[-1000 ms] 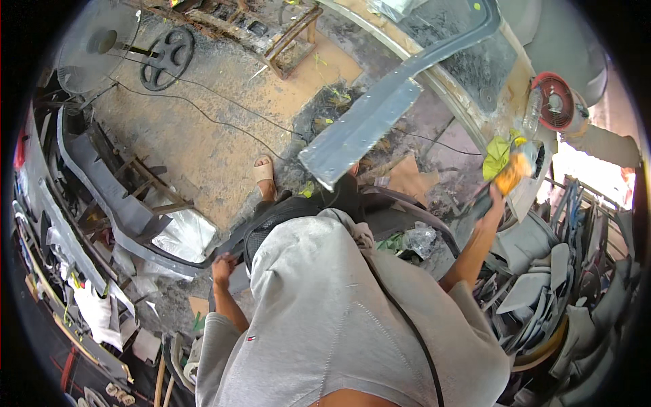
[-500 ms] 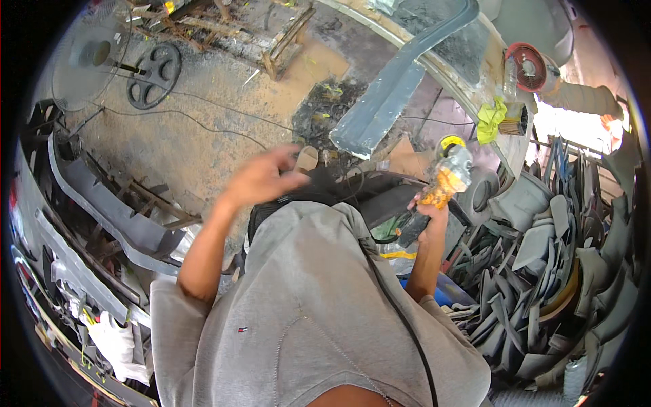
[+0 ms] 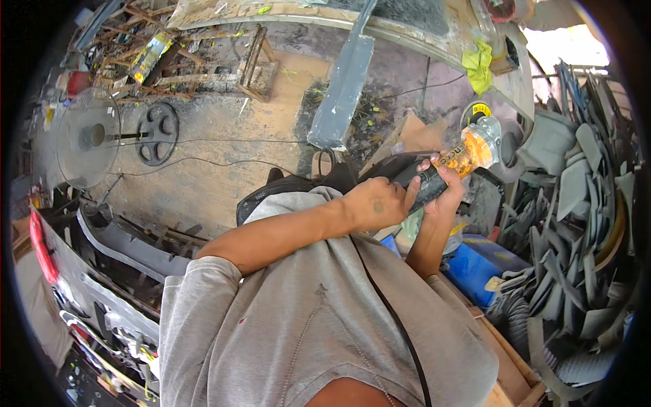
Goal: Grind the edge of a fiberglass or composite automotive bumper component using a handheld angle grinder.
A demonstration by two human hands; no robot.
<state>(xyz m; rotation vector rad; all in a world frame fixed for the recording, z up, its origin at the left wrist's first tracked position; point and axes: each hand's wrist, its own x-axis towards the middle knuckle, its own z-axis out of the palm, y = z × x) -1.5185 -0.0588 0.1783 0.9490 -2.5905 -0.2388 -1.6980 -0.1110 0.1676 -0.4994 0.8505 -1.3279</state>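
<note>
My right hand (image 3: 442, 191) is wrapped around the body of an angle grinder (image 3: 464, 154), which has an orange and black housing and a silvery gear head. Its yellow and black disc (image 3: 477, 110) points away from me at the far end. Across my front, my left hand (image 3: 378, 203) is closed against the black rear end of the grinder, its fingertips mostly hidden. A black cord (image 3: 388, 305) runs down over my grey shirt. Beyond my hands, a long grey painted panel (image 3: 344, 91) slants from the workbench down toward my feet.
Dark curved plastic scraps (image 3: 566, 230) pile up on the right, beside a blue container (image 3: 478, 268). A pedestal fan (image 3: 91, 137) stands far left, with cables across the floor. Bumper parts (image 3: 129, 244) lie at left. A yellow-green cloth (image 3: 479, 66) hangs at the bench edge.
My left hand has swung right, from open in mid-air to a closed grip on the grinder's rear end. The grinder has shifted slightly right, and the whole view has turned.
</note>
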